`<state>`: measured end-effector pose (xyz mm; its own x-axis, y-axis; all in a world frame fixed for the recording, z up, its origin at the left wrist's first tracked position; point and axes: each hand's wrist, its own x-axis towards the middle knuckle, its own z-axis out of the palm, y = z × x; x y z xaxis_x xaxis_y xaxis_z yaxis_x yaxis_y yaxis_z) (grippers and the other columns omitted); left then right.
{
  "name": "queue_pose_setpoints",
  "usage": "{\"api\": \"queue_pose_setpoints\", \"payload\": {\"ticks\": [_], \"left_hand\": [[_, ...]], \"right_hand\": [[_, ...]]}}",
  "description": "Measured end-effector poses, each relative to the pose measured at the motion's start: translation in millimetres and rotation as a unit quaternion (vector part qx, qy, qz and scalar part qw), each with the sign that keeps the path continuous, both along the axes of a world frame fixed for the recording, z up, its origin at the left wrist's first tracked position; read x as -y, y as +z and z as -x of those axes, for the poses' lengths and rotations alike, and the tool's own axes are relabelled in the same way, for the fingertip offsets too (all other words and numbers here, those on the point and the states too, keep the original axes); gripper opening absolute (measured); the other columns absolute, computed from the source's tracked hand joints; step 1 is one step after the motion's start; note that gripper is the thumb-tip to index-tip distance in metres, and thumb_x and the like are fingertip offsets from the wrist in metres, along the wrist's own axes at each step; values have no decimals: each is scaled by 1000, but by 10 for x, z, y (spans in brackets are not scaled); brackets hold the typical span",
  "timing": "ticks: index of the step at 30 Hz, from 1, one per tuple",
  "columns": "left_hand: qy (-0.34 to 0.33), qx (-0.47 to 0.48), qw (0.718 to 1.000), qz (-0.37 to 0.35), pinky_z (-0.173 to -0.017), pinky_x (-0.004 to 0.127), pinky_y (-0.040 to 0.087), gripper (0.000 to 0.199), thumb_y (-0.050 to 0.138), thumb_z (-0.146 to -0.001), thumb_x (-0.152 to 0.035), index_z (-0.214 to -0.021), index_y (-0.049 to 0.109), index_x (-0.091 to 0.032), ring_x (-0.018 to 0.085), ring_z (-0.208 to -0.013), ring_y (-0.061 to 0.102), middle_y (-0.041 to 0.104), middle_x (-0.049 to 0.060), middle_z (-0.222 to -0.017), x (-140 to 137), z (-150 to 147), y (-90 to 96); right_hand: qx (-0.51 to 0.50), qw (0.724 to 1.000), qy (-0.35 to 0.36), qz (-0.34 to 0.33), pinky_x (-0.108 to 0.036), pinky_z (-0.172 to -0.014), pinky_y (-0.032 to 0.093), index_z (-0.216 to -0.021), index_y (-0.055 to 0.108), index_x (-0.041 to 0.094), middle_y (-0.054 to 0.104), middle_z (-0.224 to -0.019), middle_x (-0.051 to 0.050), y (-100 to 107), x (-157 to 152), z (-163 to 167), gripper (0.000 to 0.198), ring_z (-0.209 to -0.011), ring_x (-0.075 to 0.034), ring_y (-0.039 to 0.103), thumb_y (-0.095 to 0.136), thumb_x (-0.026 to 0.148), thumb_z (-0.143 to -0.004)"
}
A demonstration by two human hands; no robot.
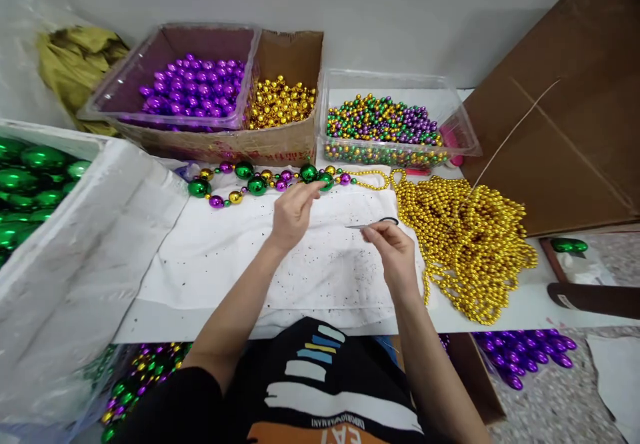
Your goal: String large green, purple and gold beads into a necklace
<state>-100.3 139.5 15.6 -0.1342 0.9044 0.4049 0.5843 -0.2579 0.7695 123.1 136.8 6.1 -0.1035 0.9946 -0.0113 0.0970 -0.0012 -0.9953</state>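
A strand of large shiny green, purple and gold beads (257, 185) lies across the far side of the white cloth (210, 264). My left hand (294, 214) is over its right part, fingers drawn together and tips by a green bead; whatever they pinch is hidden. My right hand (394, 252) is closed in a pinch to the right. Small scissors (355, 227) with a dark handle show right behind its fingertips, blade pointing left; whether they are gripped or lie on the cloth, I cannot tell. A thin gold bead chain (370, 172) runs rightward from the strand.
A pile of gold bead chains (465, 244) covers the table's right. Behind stand a clear tub of purple beads (195, 87), a carton with gold beads (283, 101) and a tub of mixed small beads (380, 121). Left is a box of green beads (30, 177); a large cardboard sheet (560, 117) leans right.
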Motion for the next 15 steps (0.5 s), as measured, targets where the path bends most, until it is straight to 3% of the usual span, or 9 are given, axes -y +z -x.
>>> {"api": "queue_pose_setpoints", "payload": {"ticks": [3,6,8,11,15], "left_hand": [[20,-109,989,103,-88,33,48,29,42,-96,-22,-107,69,-22,21,-98,64,73,7,-102,110,352,-158],[42,-210,952,217,-84,34,46,27,40,-95,-19,-100,67,-22,24,-101,63,73,8,-104,263,616,-406],[56,-243,934,255,-80,33,45,27,37,-95,-18,-100,64,-22,25,-100,62,72,8,-104,331,737,-546],[76,-253,926,269,-77,33,44,26,36,-96,-18,-96,62,-23,24,-99,63,71,8,-109,333,881,-674],[109,-259,916,286,-76,34,43,24,37,-95,-18,-87,59,-21,26,-101,62,65,8,-131,232,1020,-736]], "right_hand": [[149,985,50,-69,-40,-86,48,-79,63,21,71,-111,-10,-313,-433,-82,16,-102,-26,62,58,35,-85],[311,929,146,-134,-43,-97,43,-78,61,21,68,-124,-11,-611,-862,-51,14,-118,-27,56,50,24,-86],[374,896,183,-153,-41,-98,41,-81,61,20,68,-124,-11,-744,-1093,-14,16,-120,-27,54,47,19,-87],[401,886,170,-157,-43,-99,38,-85,62,18,65,-128,-15,-841,-1340,-14,18,-119,-29,51,44,17,-89],[435,880,122,-147,-42,-98,37,-86,60,17,62,-131,-19,-877,-1472,-95,18,-116,-30,51,43,17,-89]]}}
